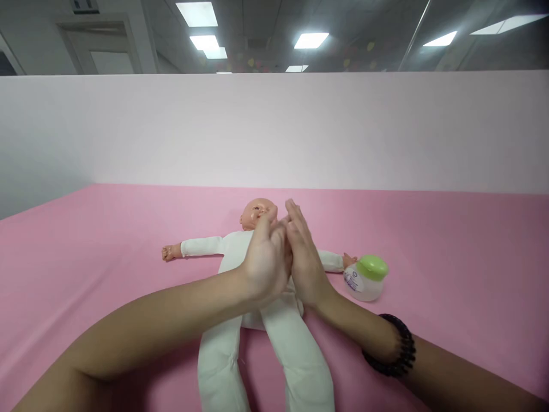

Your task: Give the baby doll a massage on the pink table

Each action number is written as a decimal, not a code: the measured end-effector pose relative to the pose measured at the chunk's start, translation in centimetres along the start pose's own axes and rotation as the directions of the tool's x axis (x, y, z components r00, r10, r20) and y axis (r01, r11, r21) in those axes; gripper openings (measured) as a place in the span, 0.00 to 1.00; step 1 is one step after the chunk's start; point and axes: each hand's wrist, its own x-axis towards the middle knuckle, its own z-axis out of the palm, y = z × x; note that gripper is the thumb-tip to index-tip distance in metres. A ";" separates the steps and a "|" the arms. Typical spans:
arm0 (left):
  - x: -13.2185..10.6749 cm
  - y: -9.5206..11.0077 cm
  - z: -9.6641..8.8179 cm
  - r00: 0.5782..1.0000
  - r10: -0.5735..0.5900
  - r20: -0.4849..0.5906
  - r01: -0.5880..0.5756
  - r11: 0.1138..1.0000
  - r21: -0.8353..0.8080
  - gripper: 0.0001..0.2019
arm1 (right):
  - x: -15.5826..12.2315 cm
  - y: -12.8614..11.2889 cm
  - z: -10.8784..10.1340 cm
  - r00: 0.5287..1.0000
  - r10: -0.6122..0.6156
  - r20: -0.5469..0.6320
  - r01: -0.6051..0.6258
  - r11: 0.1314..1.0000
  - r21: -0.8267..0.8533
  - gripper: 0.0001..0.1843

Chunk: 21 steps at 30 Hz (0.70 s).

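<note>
1. Your hands. The left hand and the right hand meet palm to palm before you, fingertips directed upward and away. The right fingers are extended and close together, with no object visible in them. The left fingers are largely hidden behind their own palm and thumb, so their curl cannot be told; nor can it be told whether anything lies between the palms.

2. The doll. It lies on the pink mat, legs toward you and its head at the far end. Its long axis runs near to far, leaning slightly left at the head; its arms spread left and right.

3. Principal relation. The doll's trunk lies directly behind your joined hands in this view, and they appear raised above it; contact cannot be judged. Your left forearm crosses the trunk from the near left, while your right forearm comes in from the near right. Neither hand is clearly the nearer to the trunk.

4. The jar. It stands on the mat to the right of the doll, just beside the doll's right-side hand, its green lid uppermost. Your right hand, with a dark bracelet at its wrist, is the nearer to it.
</note>
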 end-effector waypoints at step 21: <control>-0.5 -11.9 -8.3 0.930 -0.139 0.339 -0.006 0.920 0.393 0.40 | -0.4 8.3 0.9 0.852 -0.018 0.523 0.165 0.958 -0.235 0.35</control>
